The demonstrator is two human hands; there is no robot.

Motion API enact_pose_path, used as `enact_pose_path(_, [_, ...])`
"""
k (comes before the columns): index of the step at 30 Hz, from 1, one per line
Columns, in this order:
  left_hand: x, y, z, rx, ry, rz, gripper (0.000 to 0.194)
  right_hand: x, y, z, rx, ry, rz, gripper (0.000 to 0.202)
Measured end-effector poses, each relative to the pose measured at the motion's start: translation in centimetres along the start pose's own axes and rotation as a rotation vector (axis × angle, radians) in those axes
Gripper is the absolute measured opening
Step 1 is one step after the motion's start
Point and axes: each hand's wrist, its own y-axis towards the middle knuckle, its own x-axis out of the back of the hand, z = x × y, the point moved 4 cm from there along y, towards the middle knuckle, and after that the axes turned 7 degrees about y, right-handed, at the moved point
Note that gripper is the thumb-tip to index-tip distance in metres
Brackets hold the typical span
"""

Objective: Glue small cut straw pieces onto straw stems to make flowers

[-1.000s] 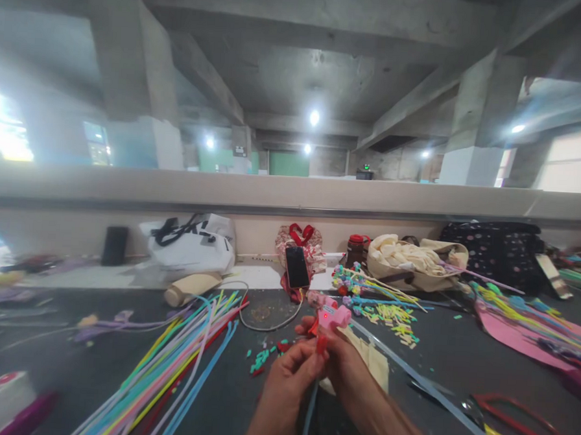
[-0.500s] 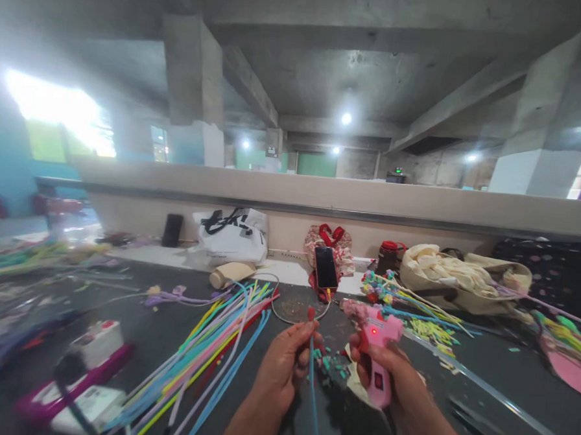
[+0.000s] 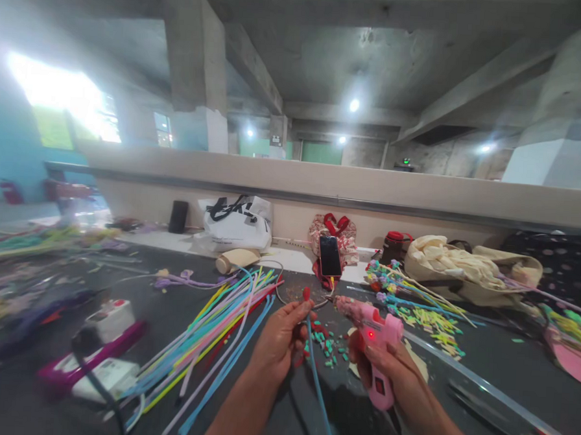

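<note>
Pinched in my left hand [image 3: 282, 334] is a blue stem [image 3: 317, 381] with a small red piece [image 3: 306, 293] at its top, above the fingertips. The stem hangs down toward the bottom edge. My right hand [image 3: 394, 366] is wrapped round a pink glue gun [image 3: 376, 332] with a lit red light. Its nozzle points left, a short gap from the red piece. Small green and red bits [image 3: 330, 346] lie on the dark table between my hands. Many coloured stems [image 3: 226, 331] lie to the left of my left hand.
A phone [image 3: 330, 256] leans on a patterned bag behind my hands. At the left is a power strip [image 3: 91, 356] with plugs. On the right are yellow-green pieces [image 3: 428, 322], a long clear stick [image 3: 481, 383] and scissors [image 3: 494, 420].
The view has shifted slightly, so the background sits higher. The glue gun's nozzle and my left hand have moved a little to the left. Both hands keep their hold.
</note>
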Motion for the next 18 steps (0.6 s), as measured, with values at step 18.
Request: enact_pose_path(18, [0.29,0.08,-0.1,0.024,-0.052,0.016,0.012,-0.4,-0.36,-0.11,-0.084,-0.075,0.001,0.029])
